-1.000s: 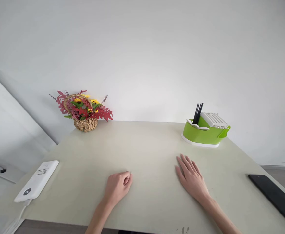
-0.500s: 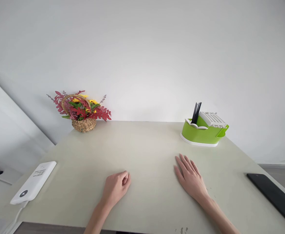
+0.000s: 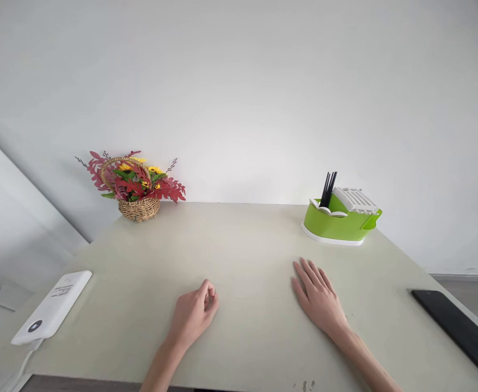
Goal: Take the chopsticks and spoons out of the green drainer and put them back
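My left hand (image 3: 194, 314) rests on the pale table (image 3: 247, 348) near its front edge, fingers curled into a loose fist. The index finger stands a little off the others, and nothing shows in its grip. To its right, my right hand (image 3: 318, 299) lies palm down and flat, fingers slightly spread, touching only the tabletop. Just beyond the right hand is a green and white utensil holder (image 3: 332, 224), shaped like a boat, with several thin black sticks (image 3: 328, 190) upright in it.
A wicker basket (image 3: 139, 209) of red leaves and yellow flowers stands at the back left by the wall. At the left edge lies a white power bank (image 3: 55, 305) with a cable. A long black phone-like slab (image 3: 459, 332) lies along the right edge.
The index finger of my left hand has lifted and loosened slightly from the fist. My right hand stays flat in place. The view has shifted very slightly.
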A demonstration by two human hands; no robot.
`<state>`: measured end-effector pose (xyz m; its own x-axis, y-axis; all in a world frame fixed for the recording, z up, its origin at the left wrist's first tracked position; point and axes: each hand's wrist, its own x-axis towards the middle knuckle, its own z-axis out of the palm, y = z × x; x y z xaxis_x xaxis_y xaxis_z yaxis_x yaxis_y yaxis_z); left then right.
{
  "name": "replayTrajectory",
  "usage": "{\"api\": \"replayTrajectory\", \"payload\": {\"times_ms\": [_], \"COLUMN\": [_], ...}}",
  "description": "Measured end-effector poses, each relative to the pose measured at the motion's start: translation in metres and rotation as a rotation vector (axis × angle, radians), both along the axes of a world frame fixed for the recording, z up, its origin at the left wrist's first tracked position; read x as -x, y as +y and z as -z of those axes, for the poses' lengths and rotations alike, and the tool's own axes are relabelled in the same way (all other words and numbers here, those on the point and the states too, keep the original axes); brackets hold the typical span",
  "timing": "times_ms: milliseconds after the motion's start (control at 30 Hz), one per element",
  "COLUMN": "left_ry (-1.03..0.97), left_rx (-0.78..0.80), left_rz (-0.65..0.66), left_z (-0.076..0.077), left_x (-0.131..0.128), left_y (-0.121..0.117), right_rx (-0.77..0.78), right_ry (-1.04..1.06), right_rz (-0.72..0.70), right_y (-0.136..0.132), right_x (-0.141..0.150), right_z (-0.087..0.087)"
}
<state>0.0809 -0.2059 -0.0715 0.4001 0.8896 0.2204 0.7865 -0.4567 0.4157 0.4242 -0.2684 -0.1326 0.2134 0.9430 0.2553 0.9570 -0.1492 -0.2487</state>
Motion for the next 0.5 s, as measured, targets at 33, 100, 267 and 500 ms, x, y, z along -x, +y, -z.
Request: {"api": "replayTrajectory", "payload": {"times_ms": [33, 100, 267, 500], "left_ry": [0.006, 0.014, 0.015, -0.005], "left_rx": [-0.003, -0.009, 0.001, -0.002], "left_rz": [0.002, 0.003, 0.013, 0.048], "left_z": [0.0004, 0.0012, 0.0001, -0.0045], "left_x": [0.0002, 0.0005, 0.0002, -0.0010], "left_y": [0.0000, 0.0000, -0.0010, -0.0036], "right_rx": [0.002, 0.004, 0.011, 0.005], "right_ry": [-0.002, 0.003, 0.011, 0.103], "right_rz": [0.000, -0.002, -0.004, -0.007], "right_y": [0.0000, -0.0002, -0.0010, -0.0014], "right_x": [0.0000, -0.0001, -0.0008, -0.0080], "right_z": [0.0001, 0.0002, -0.0009, 0.0034]}}
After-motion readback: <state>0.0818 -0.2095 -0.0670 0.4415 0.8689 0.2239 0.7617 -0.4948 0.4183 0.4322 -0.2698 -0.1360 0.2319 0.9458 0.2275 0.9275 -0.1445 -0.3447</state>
